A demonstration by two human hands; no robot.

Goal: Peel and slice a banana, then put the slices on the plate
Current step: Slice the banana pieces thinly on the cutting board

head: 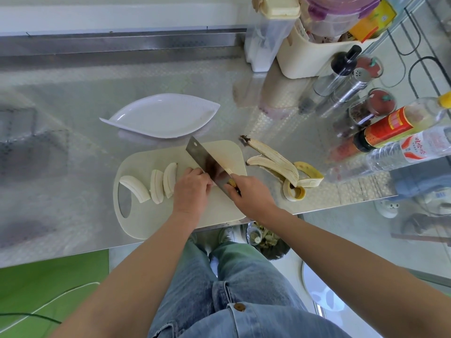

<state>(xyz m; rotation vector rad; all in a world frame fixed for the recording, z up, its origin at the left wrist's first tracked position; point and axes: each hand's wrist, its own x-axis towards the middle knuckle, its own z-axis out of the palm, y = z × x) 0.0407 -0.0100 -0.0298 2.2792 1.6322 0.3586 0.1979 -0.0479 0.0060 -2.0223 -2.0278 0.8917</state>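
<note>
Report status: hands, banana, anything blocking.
Right hand grips cleaver, left hand curled beside blade. Three banana pieces on board, plate holds none. Peel lies clear, right of board.

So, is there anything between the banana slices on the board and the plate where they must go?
Nothing visible. Between the banana slices and the plate lies only bare cutting board and counter. The cleaver, held by the right hand, stands to the right of that path.
</note>
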